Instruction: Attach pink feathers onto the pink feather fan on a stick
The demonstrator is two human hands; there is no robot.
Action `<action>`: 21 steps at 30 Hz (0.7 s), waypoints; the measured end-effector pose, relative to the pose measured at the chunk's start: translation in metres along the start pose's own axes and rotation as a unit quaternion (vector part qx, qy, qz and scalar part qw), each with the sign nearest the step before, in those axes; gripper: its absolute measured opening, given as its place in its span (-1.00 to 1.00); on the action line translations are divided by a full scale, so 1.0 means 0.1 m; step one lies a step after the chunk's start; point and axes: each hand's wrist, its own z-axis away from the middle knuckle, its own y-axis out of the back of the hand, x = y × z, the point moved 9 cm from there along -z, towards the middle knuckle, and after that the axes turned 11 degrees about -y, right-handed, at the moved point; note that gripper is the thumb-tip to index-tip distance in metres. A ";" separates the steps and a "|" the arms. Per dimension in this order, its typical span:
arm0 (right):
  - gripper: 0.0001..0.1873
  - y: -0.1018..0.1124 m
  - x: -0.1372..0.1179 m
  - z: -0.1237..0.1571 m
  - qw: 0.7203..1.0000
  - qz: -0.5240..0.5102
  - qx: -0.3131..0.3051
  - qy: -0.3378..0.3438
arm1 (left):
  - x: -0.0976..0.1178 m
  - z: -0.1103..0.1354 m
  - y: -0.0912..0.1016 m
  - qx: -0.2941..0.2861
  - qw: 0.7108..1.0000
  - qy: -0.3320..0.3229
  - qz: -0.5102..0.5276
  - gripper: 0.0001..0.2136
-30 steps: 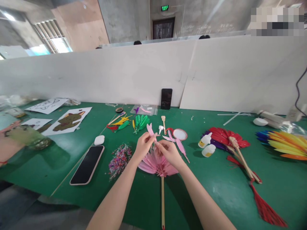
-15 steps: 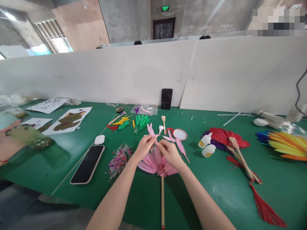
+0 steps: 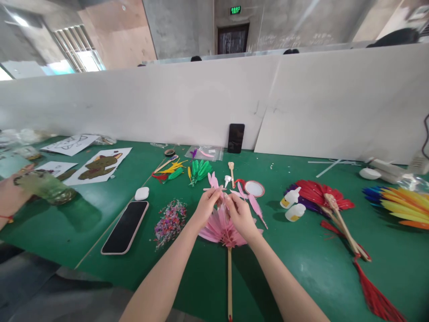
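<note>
Watching remotely, I see left hand (image 3: pixel 205 208) and right hand (image 3: pixel 240 213) curled, grasp unclear, over the pink fan (image 3: pixel 220 233), handle (image 3: pixel 229 282) pointing near.

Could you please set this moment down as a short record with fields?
Pose: left hand and right hand, fingertips close together; anything pinched is hard to see
Beneath them: wooden-handled pink feather fan
Left of fan: multicoloured heap of tiny pieces; black-screened phone with pale pink edge
Right of fan: two small white plastic bottles
Surface: green tabletop
</note>
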 end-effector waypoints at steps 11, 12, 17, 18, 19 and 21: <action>-0.59 0.13 0.16 -0.08 0.994 -0.093 0.045 -0.044 | 0.13 -0.03 0.14 0.050 0.997 -0.053 -0.028 -0.61; -0.58 0.11 0.16 -0.08 0.993 -0.106 0.030 -0.051 | 0.12 -0.03 0.14 0.044 0.997 -0.049 -0.033 -0.61; -0.52 -0.07 0.12 -0.07 0.985 -0.140 -0.061 -0.082 | 0.07 -0.01 0.06 0.002 0.997 -0.032 -0.069 -0.63; -0.50 -0.10 0.12 -0.07 0.983 -0.145 -0.077 -0.087 | 0.07 0.00 0.05 -0.001 0.997 -0.031 -0.071 -0.64; -0.49 -0.12 0.12 -0.06 0.980 -0.150 -0.091 -0.092 | 0.06 0.00 0.04 -0.002 0.997 -0.031 -0.070 -0.65; -0.47 -0.14 0.12 -0.06 0.977 -0.157 -0.109 -0.099 | 0.06 0.00 0.03 -0.006 0.997 -0.030 -0.066 -0.66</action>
